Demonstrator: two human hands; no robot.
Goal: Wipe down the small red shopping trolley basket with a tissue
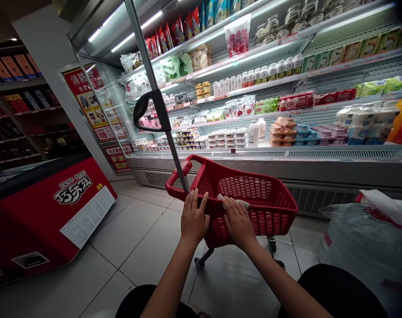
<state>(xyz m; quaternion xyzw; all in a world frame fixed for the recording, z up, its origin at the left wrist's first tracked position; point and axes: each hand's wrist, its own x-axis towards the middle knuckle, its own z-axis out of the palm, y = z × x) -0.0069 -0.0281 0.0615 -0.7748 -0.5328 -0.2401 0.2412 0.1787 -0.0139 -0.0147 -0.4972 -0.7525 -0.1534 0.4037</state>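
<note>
Both forearms reaching forward between dark-clothed knees [333, 289]. Left hand [193, 218] resting on the near rim by the handle end, fingers spreading, that grip holding nothing visible. Right hand [238, 221] lying just beside, its grip holding a white cloth [244, 204] under the fingers against the rim; thumb hiding, so can't tell how tightly. Cloth sitting right under the right hand, that hand being nearer. Red cart basket [217, 225] standing just ahead, long axis running left to right across the front, its far end stretching off beyond the right hand. Grey pole [148, 57] rising at the left end. Cart standing on a tiled floor [128, 234]; plastic bag [356, 247] bulging at right, red freezer [51, 229] sitting left. Farther back, a lit refrigerated display [320, 154] spanning the view.
</note>
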